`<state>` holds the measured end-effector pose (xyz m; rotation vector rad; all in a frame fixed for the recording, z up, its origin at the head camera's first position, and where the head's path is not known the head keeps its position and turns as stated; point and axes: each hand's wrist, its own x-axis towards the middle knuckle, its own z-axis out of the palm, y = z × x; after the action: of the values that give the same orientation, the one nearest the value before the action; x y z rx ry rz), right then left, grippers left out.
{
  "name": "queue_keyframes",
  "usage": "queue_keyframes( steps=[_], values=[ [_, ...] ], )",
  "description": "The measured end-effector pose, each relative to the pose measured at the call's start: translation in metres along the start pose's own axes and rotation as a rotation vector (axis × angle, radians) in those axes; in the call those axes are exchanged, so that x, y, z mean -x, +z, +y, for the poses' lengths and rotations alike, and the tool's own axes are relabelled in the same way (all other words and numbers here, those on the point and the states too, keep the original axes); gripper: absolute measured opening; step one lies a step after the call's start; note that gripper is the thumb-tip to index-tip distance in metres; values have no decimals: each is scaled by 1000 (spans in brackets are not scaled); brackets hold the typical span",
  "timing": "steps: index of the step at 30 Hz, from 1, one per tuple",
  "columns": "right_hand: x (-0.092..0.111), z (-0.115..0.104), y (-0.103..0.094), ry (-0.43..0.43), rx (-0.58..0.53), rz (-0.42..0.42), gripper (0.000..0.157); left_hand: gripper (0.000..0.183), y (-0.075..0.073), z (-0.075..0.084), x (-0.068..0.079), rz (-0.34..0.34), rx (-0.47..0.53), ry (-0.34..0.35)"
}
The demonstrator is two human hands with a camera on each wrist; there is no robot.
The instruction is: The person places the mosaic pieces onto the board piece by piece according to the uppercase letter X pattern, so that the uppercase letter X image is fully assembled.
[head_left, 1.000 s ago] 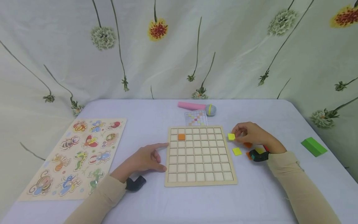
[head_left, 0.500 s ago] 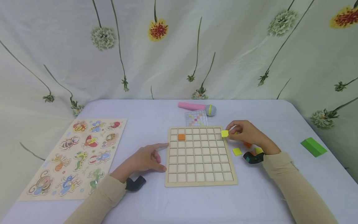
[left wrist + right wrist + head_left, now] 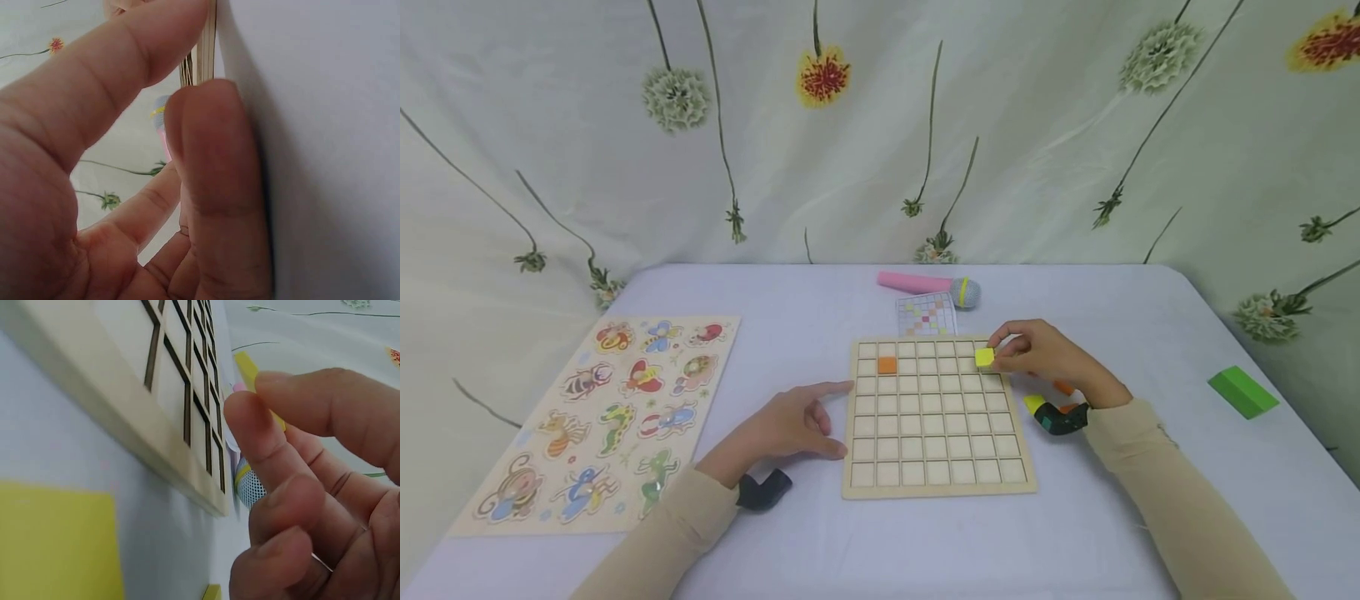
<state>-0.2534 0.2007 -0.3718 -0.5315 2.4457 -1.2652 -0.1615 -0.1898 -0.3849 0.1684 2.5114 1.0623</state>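
My right hand [image 3: 1047, 354] pinches a yellow square tile [image 3: 984, 357] between thumb and index finger, over the grid board's upper right cells. In the right wrist view the same tile [image 3: 247, 369] shows past the fingertips. Whether it touches the board, I cannot tell. The pale wooden grid board [image 3: 940, 493] lies flat, with one orange tile [image 3: 887, 366] in its upper left part. At the board's left edge my left hand [image 3: 790, 423] rests, index finger and thumb stretched out against the rim. Loose tiles lie under my right wrist, among them a yellow one [image 3: 1034, 404] and an orange one [image 3: 1063, 388], partly hidden.
Behind the board lie a card with a coloured grid [image 3: 917, 317] and a pink toy microphone [image 3: 917, 283]. A puzzle board with insects and other animals [image 3: 602, 525] covers the table's left side. Far right sits a green block [image 3: 1243, 392].
My right hand has carried the yellow tile leftward, from beside the board to over its upper right cells. My left hand has stayed at the board's left edge.
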Motion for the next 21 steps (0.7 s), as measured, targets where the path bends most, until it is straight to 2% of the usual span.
queue_keyframes(
  steps=[11,21],
  values=[
    [-13,-11,8,73,-3,-17,35,92,0,-2,-1,1,-1,13],
    [-21,-16,13,93,19,-44,29,92,-1,-3,-1,-1,2,22]
  ],
)
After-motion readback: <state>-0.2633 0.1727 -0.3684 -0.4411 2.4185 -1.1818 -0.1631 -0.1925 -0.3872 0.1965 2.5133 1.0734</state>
